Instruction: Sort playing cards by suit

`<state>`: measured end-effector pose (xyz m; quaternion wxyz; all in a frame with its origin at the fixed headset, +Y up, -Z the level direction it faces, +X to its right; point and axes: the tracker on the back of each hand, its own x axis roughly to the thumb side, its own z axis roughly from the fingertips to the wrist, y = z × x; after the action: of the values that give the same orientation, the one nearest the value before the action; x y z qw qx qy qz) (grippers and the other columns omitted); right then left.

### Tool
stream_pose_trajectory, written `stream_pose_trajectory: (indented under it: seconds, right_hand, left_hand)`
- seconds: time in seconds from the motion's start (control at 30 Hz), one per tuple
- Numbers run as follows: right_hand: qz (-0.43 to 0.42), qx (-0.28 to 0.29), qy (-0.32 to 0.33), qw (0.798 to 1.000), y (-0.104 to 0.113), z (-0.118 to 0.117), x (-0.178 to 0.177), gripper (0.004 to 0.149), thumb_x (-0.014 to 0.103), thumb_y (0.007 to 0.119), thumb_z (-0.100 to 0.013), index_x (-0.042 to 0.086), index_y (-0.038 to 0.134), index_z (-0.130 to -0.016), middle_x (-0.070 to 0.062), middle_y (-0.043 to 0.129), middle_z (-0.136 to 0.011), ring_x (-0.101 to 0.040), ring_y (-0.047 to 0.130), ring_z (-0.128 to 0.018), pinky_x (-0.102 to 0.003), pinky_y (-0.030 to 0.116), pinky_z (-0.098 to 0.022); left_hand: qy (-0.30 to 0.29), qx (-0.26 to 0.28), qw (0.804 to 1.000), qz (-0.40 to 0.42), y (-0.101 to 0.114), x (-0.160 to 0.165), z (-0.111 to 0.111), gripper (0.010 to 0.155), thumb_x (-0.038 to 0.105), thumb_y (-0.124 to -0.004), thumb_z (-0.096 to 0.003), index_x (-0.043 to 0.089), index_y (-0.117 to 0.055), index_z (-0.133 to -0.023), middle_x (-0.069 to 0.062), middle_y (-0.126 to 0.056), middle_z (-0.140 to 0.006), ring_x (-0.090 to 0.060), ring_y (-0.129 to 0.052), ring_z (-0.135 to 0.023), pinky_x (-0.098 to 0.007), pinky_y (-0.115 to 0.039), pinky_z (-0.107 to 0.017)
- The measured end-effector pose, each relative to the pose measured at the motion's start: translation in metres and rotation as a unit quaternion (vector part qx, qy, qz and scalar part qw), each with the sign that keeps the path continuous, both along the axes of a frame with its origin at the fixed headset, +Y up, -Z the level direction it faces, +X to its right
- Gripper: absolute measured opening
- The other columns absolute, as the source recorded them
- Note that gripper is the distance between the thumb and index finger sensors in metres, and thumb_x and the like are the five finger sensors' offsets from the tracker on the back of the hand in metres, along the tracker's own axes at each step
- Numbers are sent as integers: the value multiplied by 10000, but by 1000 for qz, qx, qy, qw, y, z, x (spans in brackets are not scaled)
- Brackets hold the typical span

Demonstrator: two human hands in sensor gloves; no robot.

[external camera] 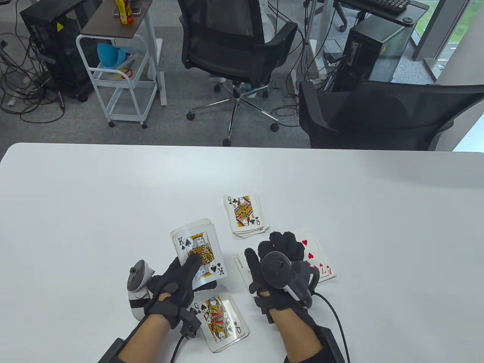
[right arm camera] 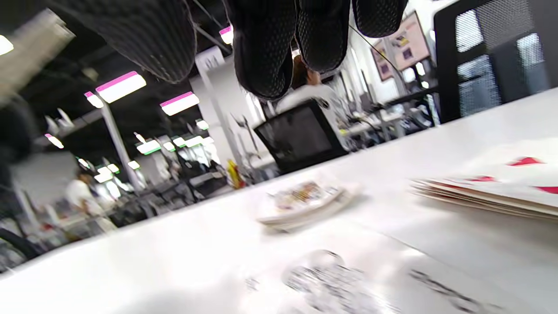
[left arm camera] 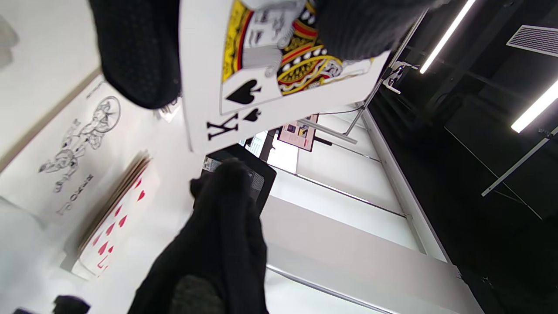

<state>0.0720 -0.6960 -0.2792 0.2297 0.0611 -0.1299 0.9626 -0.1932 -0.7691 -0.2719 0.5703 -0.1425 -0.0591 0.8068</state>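
White worktop (external camera: 94, 196) in an office, two black mesh chairs (external camera: 234, 41) and a white trolley (external camera: 121, 75) behind it. Left hand (external camera: 172, 281) has its grip on a card stack, king of spades (external camera: 198, 257) on top. Right hand (external camera: 280, 264) hovers palm-down over the joker (external camera: 242, 266) and hearts pile (external camera: 319, 257), grip released. Clubs pile (external camera: 245, 215) sits further back, queen of spades (external camera: 221, 317) near the edge.

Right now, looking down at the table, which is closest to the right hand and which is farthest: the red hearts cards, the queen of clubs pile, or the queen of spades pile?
From the right hand:
1. Red hearts cards, just to its right, partly under the fingers.
2. Queen of clubs pile, ahead, slightly left.
3. Queen of spades pile, on the left, near the table's front edge.
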Motion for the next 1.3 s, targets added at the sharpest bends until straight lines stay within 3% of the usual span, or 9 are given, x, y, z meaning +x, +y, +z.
stream_pose_trajectory:
  seconds: [0.23, 0.53, 0.63, 0.73, 0.9, 1.0, 1.2, 1.23, 1.3]
  right_hand:
    - [-69, 57, 95, 991, 3, 11, -19, 541, 474, 736, -574, 47, 789, -902, -240, 596, -1063, -539, 416, -1015, -746, 341, -671]
    - [-74, 37, 143, 986, -5, 16, -39, 576, 505, 748, -566, 68, 722, -941, -230, 590, -1069, -535, 445, -1012, -742, 362, -675]
    - [-69, 39, 164, 983, -4, 20, -45, 609, 533, 801, -544, 70, 699, -927, -228, 581, -1070, -537, 429, -1018, -745, 358, -675]
    - [-23, 24, 154, 987, -2, 22, -50, 573, 555, 815, -535, 79, 718, -840, -221, 605, -1049, -538, 425, -1021, -745, 362, -676]
    - [-74, 48, 128, 988, -5, 21, -45, 576, 529, 844, -523, 72, 703, -844, -227, 604, -1037, -538, 463, -1004, -740, 379, -674]
    - [-98, 41, 133, 985, -4, 20, -42, 507, 471, 861, -522, 70, 729, -801, -217, 639, -1020, -534, 499, -998, -735, 406, -675]
    - [-119, 54, 121, 984, -2, 17, -34, 389, 372, 760, -568, 52, 882, -752, -192, 763, -976, -514, 585, -978, -728, 436, -672]
    - [-122, 51, 120, 984, -2, 16, -33, 405, 382, 772, -566, 54, 887, -773, -196, 753, -985, -516, 582, -977, -729, 433, -671]
    - [-133, 51, 112, 983, -2, 16, -31, 526, 432, 829, -548, 62, 781, -918, -220, 671, -1033, -526, 563, -982, -733, 426, -671]
  left_hand:
    - [-1, 7, 1000, -13, 0, 0, -2, 543, 465, -780, -583, 252, -614, -1054, -6, -809, -1009, -298, -928, -851, -407, -923, -532]
    - [9, 26, 999, -16, 3, -2, -1, 526, 485, -850, -563, 240, -704, -1006, 0, -903, -925, -269, -1009, -760, -374, -953, -476]
    - [19, 35, 999, -16, 6, -3, 0, 523, 500, -860, -555, 245, -726, -992, 12, -926, -904, -261, -1024, -740, -368, -959, -462]
    - [30, 34, 999, -23, 6, -5, 0, 519, 501, -865, -553, 244, -737, -986, 14, -934, -897, -261, -1027, -735, -370, -959, -456]
    - [15, 22, 999, -27, 3, -4, -1, 524, 504, -866, -552, 238, -737, -985, 7, -933, -896, -266, -1028, -730, -372, -959, -452]
    - [8, 21, 999, -32, 2, 0, 0, 527, 509, -858, -553, 242, -730, -989, 7, -927, -900, -265, -1024, -734, -371, -957, -455]
    - [-13, 11, 1000, -15, 2, -1, -2, 557, 531, -838, -562, 248, -690, -1018, -5, -877, -950, -283, -982, -784, -388, -934, -492]
    - [-11, 10, 1000, -15, 3, -2, -2, 540, 516, -835, -565, 252, -695, -1015, -3, -877, -951, -283, -980, -787, -390, -934, -494]
    - [-14, 6, 1000, -23, 4, -3, -2, 520, 484, -845, -565, 255, -704, -1010, -2, -884, -946, -283, -986, -781, -392, -936, -490]
